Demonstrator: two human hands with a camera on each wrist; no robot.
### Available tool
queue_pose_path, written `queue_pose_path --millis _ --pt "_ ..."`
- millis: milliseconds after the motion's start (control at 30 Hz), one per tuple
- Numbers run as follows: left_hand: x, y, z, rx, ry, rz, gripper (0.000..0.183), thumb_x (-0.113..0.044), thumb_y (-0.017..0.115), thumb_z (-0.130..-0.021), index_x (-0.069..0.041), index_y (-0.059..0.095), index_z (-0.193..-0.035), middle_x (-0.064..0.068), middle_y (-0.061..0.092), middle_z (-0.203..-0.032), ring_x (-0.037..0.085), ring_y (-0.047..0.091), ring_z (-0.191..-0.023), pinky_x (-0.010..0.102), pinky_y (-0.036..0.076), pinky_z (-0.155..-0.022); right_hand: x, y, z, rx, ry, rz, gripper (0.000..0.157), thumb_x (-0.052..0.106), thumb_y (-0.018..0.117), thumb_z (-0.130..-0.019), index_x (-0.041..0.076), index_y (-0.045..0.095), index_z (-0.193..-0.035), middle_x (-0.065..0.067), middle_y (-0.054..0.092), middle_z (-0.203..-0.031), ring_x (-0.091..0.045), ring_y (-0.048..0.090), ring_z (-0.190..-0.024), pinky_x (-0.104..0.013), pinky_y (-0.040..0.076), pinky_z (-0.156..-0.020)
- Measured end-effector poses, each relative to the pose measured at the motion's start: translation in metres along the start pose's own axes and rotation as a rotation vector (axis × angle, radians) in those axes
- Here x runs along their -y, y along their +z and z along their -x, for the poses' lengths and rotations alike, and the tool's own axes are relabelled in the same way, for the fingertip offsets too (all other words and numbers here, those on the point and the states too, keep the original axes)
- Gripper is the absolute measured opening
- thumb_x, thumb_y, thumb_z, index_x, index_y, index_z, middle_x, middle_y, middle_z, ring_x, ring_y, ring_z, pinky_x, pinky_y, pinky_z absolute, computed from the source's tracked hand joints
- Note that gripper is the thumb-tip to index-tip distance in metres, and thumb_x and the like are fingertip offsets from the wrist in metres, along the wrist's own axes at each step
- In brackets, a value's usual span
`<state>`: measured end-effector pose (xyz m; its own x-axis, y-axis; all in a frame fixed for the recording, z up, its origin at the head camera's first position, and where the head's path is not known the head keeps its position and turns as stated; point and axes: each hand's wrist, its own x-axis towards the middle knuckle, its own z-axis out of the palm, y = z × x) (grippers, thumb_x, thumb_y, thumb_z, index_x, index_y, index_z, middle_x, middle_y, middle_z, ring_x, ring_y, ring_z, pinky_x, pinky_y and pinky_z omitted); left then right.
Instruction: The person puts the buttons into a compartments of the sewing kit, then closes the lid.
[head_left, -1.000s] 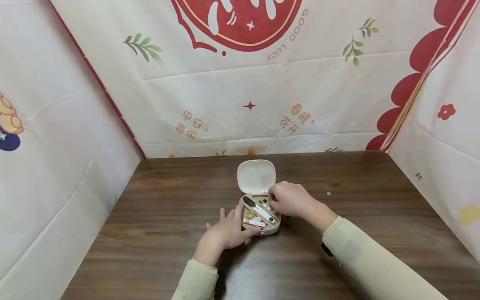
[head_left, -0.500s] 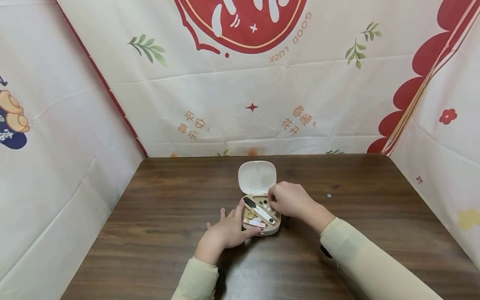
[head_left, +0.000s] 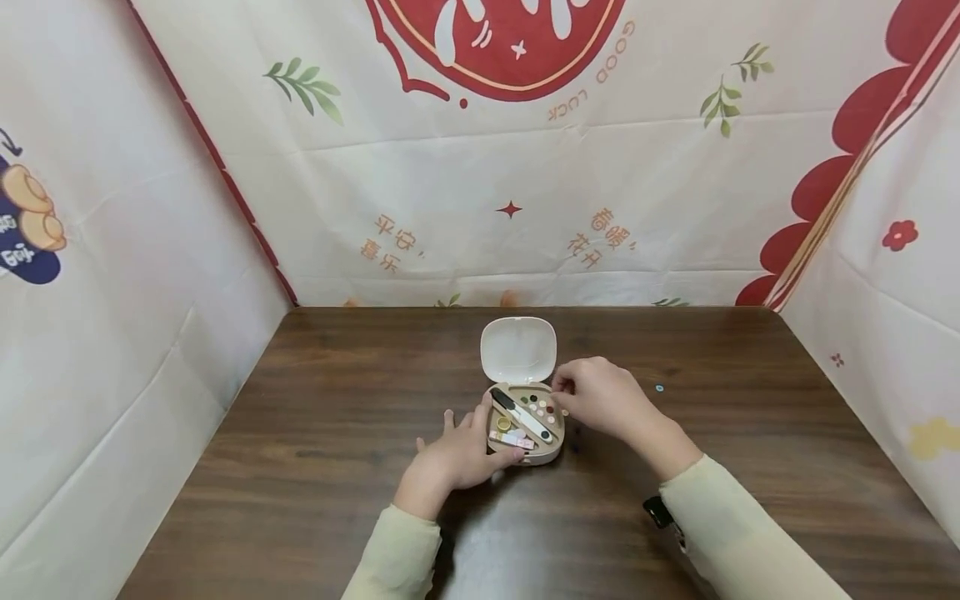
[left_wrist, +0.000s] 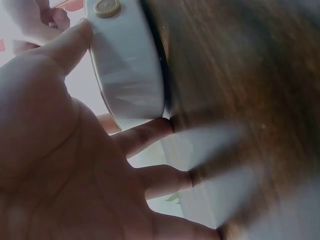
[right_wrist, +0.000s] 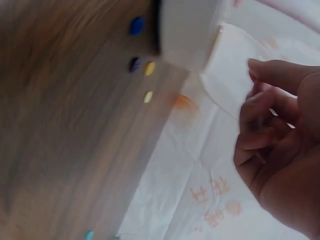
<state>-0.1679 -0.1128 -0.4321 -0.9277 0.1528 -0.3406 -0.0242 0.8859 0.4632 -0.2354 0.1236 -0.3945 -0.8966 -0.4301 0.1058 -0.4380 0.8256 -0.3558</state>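
A small white sewing kit case (head_left: 543, 457) lies on the table with its white lid (head_left: 518, 350) tipped back. Black-and-white thread snips (head_left: 522, 417) lie diagonally inside, between a gold ring-like piece (head_left: 504, 424) with a pink-and-white strip (head_left: 512, 439) and several small buttons (head_left: 542, 403). My left hand (head_left: 459, 457) steadies the case, thumb at its front edge and index at its left side. Its other fingers, spread, touch the table in the left wrist view. My right hand (head_left: 602, 396) hovers at the case's right edge, fingers loosely curled. Nothing shows between its fingertips.
Beside the case, the right wrist view shows a blue button (right_wrist: 136, 26), a dark button (right_wrist: 134, 64), a yellow button (right_wrist: 149, 68) and a pale yellow button (right_wrist: 148, 96). A teal button (head_left: 659, 387) lies farther right on the brown table (head_left: 337, 400). Printed cloth (head_left: 450, 183) hangs behind.
My right hand has drawn up and right, out of the button compartment, uncovering a dark red button and others there. My left hand stays on the case. The head view has shifted slightly.
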Motion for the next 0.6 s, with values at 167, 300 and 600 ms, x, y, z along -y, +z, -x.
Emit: queue_pose_path --millis 167,300,600 --pt "-0.005 -0.005 -0.002 -0.004 0.008 -0.001 0.106 -0.078 0.059 -0.094 -0.029 0.008 -0.173 0.009 0.037 -0.174 0.048 0.017 -0.165 0.089 0.018 -0.114 -0.007 -0.009 0.025 -0.006 0.09 -0.14 0.011 0.019 0.076 -0.094 0.02 0.075 -0.084 0.007 0.066 -0.073 -0.01 0.056 -0.067 -0.03 0.046 -0.064" --pt "-0.004 -0.006 0.0 -0.001 0.001 -0.006 0.106 -0.077 0.059 -0.095 -0.028 0.009 -0.173 0.01 0.037 -0.174 0.048 0.017 -0.165 0.089 0.018 -0.114 -0.014 0.003 0.04 0.054 0.13 -0.211 0.011 0.017 0.077 -0.094 0.017 0.074 -0.084 0.005 0.064 -0.072 -0.01 0.055 -0.067 -0.028 0.045 -0.065" --pt "0.001 -0.004 0.004 0.019 -0.005 0.007 0.105 -0.078 0.058 -0.095 -0.029 0.008 -0.173 0.01 0.036 -0.174 0.048 0.016 -0.165 0.089 0.018 -0.114 -0.031 0.03 0.054 0.25 0.212 -0.336 0.008 0.013 0.073 -0.096 0.009 0.066 -0.094 0.0 0.063 -0.082 -0.014 0.054 -0.075 -0.029 0.043 -0.069"
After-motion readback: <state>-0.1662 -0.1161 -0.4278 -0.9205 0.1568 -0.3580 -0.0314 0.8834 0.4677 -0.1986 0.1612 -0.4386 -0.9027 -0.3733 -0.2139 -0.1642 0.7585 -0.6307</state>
